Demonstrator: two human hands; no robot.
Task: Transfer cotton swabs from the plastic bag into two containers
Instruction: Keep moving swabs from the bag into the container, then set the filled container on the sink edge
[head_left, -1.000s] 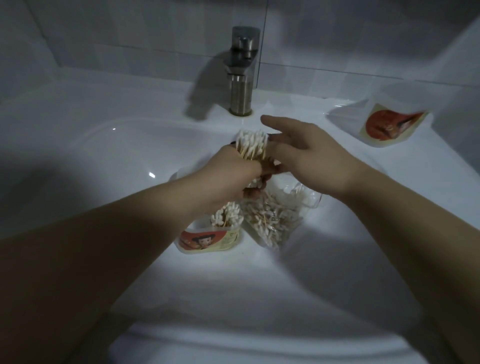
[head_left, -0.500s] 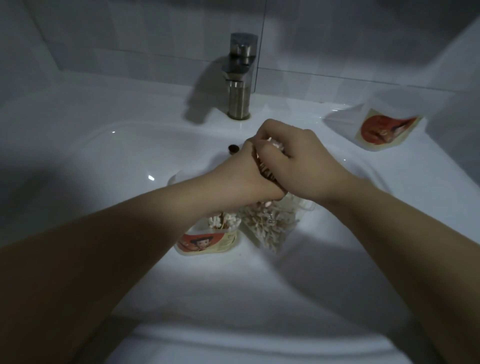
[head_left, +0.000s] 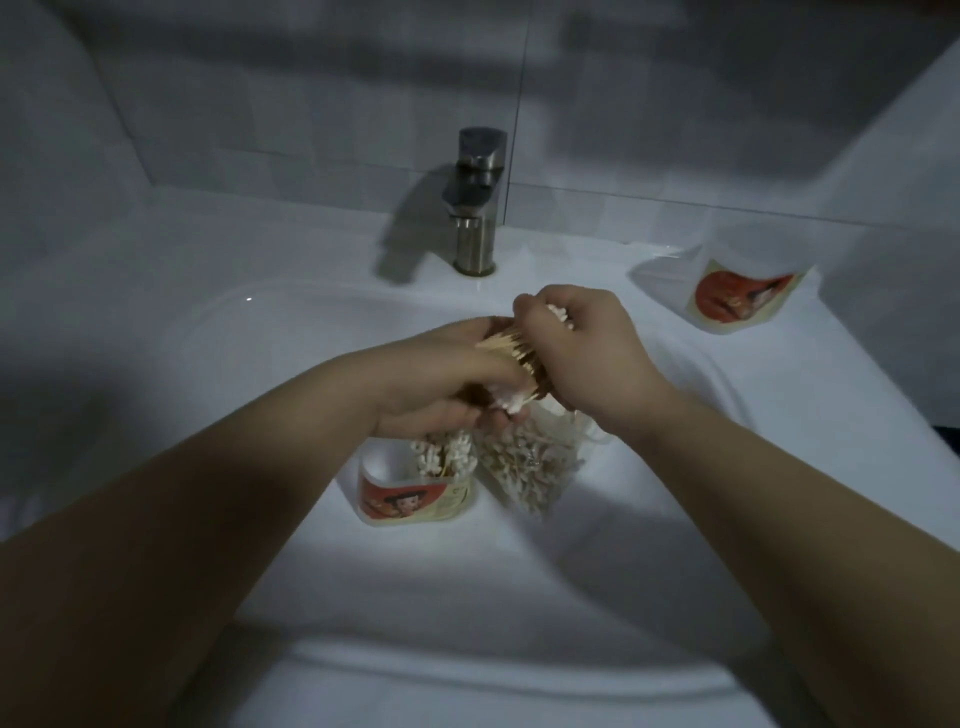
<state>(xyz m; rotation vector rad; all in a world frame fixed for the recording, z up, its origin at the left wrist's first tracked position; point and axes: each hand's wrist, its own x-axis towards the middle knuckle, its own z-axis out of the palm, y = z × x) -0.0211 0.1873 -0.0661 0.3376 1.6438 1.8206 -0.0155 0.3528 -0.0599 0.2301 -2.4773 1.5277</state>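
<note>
We gripped a bundle of cotton swabs (head_left: 511, 358) in both curled hands, left hand (head_left: 441, 387) low, right hand (head_left: 589, 358) high, just above the labelled container (head_left: 415, 501), probably squaring it to drop in, with the plastic bag (head_left: 527, 470) just beside that container.

Dim, bluish; light pools at the centre of the sink (head_left: 322, 374), corners go dark. The faucet (head_left: 475, 208) throws its shadow leftward; the left hand (head_left: 441, 384) and right hand (head_left: 587, 358) blur slightly; edges bow
</note>
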